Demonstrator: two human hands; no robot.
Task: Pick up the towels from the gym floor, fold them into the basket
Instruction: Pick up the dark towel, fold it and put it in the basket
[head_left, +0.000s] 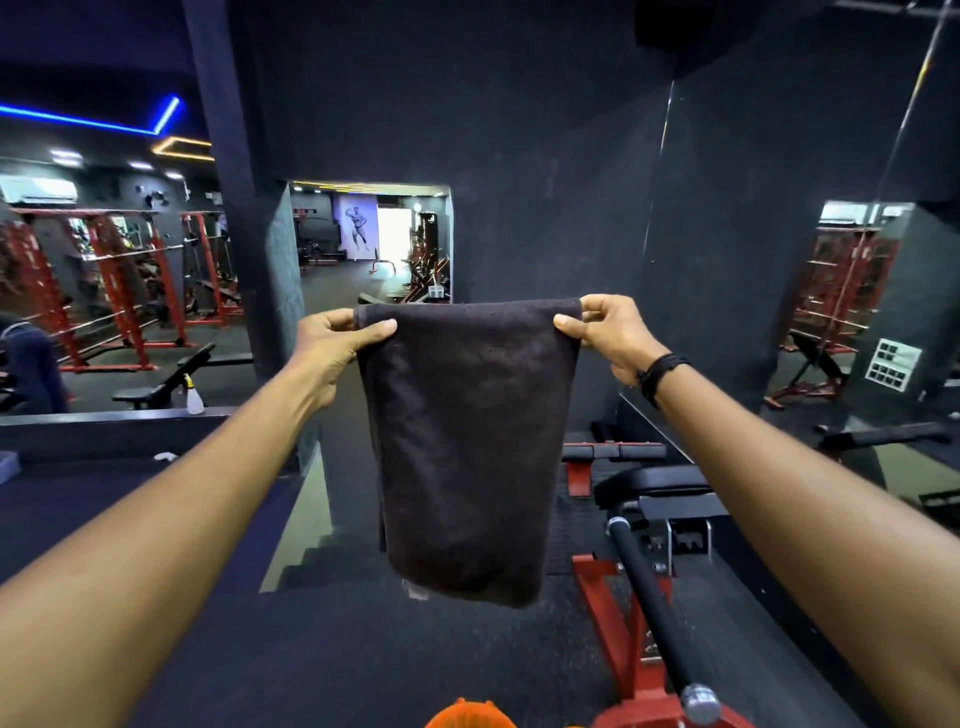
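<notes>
Towel (465, 447), dark brown or black, hangs in the air at arm's length in front of the person, held up by its two top corners and apparently doubled over, since a second layer edge shows down its left side. Left hand (332, 345) pinches the top left corner, thumb across the front face, the other fingers hidden behind the cloth. Right hand (605, 332) pinches the top right corner the same way, thumb in front, fingers curled over the top edge; a dark band sits on that wrist. A small pale tag peeks out at the towel's bottom edge, too small to read. Towel's lower end hangs clear above the dark gym floor (337, 649), touching nothing. Orange object (470, 714) at the bottom edge is cut off by the frame; could be the basket, cannot tell. Right of the towel stands a red-framed bench (654, 483) with black pads and a black bar (652, 605) running toward the camera, its base partly cropped. Mirror (119, 270) on the left shows red racks, blurred. Spray bottle (193, 397) sits on the ledge below it.
</notes>
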